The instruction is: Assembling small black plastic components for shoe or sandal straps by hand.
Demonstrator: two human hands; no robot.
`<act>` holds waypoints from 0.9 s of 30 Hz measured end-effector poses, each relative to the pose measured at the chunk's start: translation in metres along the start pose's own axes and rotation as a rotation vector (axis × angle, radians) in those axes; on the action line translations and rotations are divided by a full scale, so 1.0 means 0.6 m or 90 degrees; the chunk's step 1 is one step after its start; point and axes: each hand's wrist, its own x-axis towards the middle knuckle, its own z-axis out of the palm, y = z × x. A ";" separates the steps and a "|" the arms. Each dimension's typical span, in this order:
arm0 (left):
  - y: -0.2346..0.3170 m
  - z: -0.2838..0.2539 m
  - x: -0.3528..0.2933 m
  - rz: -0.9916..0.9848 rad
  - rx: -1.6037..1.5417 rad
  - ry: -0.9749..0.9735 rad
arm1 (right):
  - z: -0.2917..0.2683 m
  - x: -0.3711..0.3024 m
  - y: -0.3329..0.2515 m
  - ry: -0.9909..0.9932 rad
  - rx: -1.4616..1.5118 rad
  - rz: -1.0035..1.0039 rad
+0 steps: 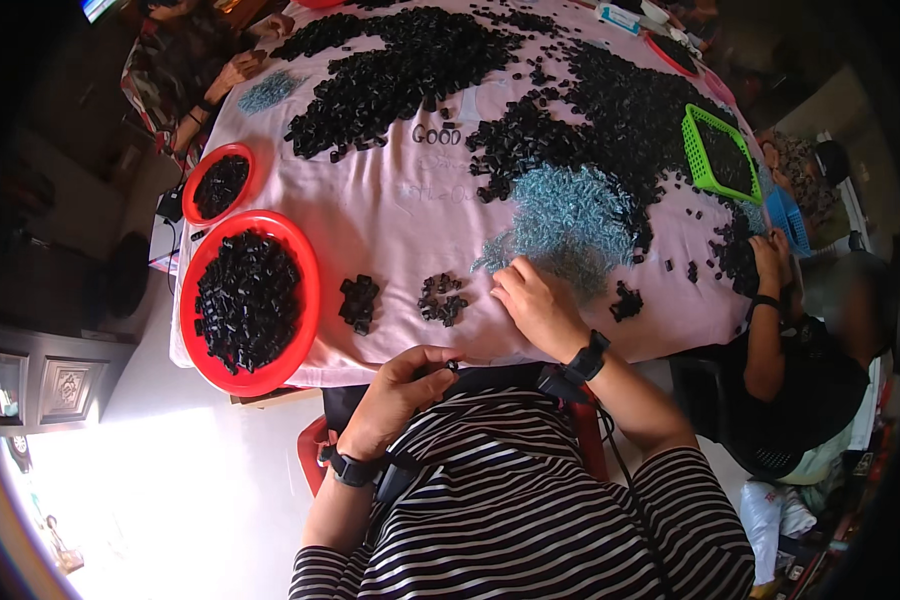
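Note:
My left hand (407,390) is near the table's front edge, with a small black plastic piece (452,367) pinched between thumb and fingers. My right hand (540,310) reaches to the near left edge of a heap of small translucent blue pieces (575,220). Its fingertips are drawn together there, and whatever they grip is too small to make out. Two little clusters of black pieces, one (442,300) close to my right fingertips and another (359,303) farther left, lie on the pink cloth (390,240). A smaller black cluster (626,301) rests right of my right hand.
A large red basin (312,310) and a smaller red bowl (186,200), both full of black pieces, stand at the left. Wide black heaps (410,70) cover the far side. A green basket (695,165) sits at the right. One person's hand (240,68) works far left, another's (767,262) at right.

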 end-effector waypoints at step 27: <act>-0.016 0.006 0.001 0.083 -0.139 -0.045 | -0.075 -0.014 -0.074 -0.082 0.565 0.195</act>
